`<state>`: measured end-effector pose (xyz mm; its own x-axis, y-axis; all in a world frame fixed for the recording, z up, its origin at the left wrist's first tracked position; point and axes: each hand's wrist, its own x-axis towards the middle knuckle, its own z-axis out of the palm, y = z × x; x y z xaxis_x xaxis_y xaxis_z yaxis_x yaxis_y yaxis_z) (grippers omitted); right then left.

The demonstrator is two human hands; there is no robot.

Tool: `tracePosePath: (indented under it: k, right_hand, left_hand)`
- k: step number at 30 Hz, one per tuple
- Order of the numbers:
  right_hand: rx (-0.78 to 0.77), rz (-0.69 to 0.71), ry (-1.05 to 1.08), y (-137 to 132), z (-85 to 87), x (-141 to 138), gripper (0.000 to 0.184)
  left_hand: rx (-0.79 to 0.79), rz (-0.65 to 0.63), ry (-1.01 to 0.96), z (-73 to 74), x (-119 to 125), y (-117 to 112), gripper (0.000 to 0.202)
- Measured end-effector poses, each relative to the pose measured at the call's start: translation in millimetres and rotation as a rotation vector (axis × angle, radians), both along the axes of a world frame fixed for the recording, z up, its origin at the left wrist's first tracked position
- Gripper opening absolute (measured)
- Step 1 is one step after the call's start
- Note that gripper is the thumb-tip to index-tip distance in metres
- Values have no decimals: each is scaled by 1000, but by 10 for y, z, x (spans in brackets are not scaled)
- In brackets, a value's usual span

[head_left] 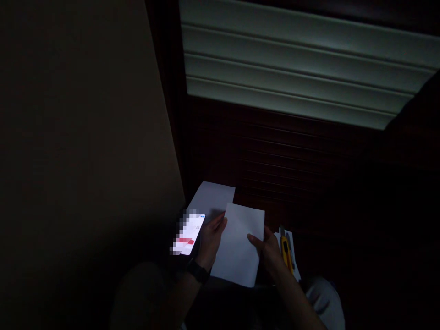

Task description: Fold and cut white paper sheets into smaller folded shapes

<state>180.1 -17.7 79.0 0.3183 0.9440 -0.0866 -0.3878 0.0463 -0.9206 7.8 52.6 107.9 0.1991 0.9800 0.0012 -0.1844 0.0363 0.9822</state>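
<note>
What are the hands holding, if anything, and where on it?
The nearer white paper: left hand at its upper left edge, right hand at its right edge.

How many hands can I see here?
2: the left hand at the left edge of the front white paper, beside the lit phone; the right hand at the paper's right edge, thumb on top. Darkness could hide others.

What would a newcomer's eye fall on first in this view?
The glowing phone screen, brightest in this dark scene, just left of the left hand. Next, the white paper held between that hand and the right hand, then the yellow cutter to its right.
</note>
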Motion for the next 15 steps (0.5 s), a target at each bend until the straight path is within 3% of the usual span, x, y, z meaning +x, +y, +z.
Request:
tracePosePath:
  k: [4,9,15]
  right_hand:
    - [-18,-58,-37,19,-27,104,56]
    - [-38,-109,-15,12,-44,163,56]
    - [-15,-122,-5,-9,-38,116,59]
  left_hand:
    - [82,-22,98,-108,-9,-53,42]
    - [221,45,320,-288,27,-201,37]
    - [259,83,358,-328,93,-288,37]
